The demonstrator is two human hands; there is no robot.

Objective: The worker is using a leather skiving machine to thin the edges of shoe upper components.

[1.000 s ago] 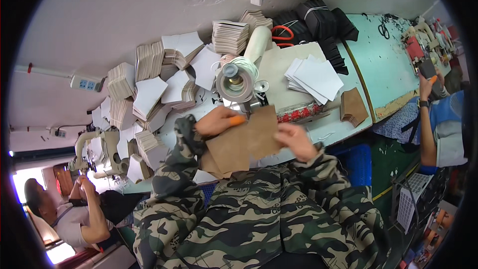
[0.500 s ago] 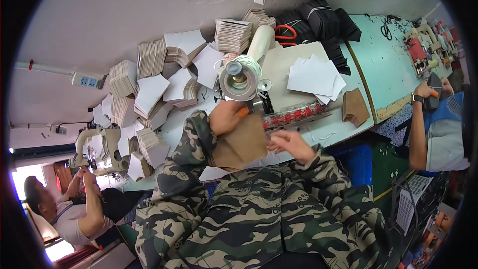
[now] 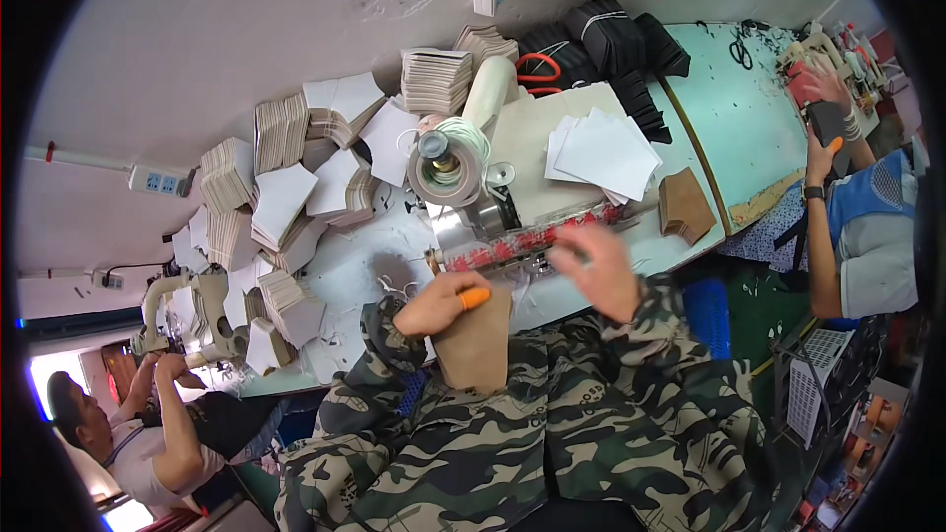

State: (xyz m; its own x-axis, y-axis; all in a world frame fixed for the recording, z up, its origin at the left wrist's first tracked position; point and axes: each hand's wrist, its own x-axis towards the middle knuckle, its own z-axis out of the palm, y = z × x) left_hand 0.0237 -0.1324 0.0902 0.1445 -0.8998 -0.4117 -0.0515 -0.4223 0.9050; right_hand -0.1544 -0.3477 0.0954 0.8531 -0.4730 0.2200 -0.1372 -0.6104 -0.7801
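My left hand (image 3: 434,306), with an orange finger cover, is closed on the upper edge of a flat brown panel (image 3: 475,350). The panel hangs at the table's front edge, against my camouflage jacket. My right hand (image 3: 599,271) is smeared by motion, but its fingers look apart and nothing shows in them. It is in front of the sewing machine's red-patterned arm (image 3: 512,246). Behind that arm the machine's round metal top (image 3: 445,172) carries white thread.
Loose white sheets (image 3: 616,160) and a brown stack (image 3: 684,207) lie to the right. Bundled panels (image 3: 281,133) crowd the left, and black bundles (image 3: 611,34) sit at the back. Co-workers sit at both sides. A blue crate (image 3: 708,315) stands below the table.
My left hand has drawn the brown panel away from the machine, toward my body. My right hand has left the panel and risen to the right. The view has shifted slightly.
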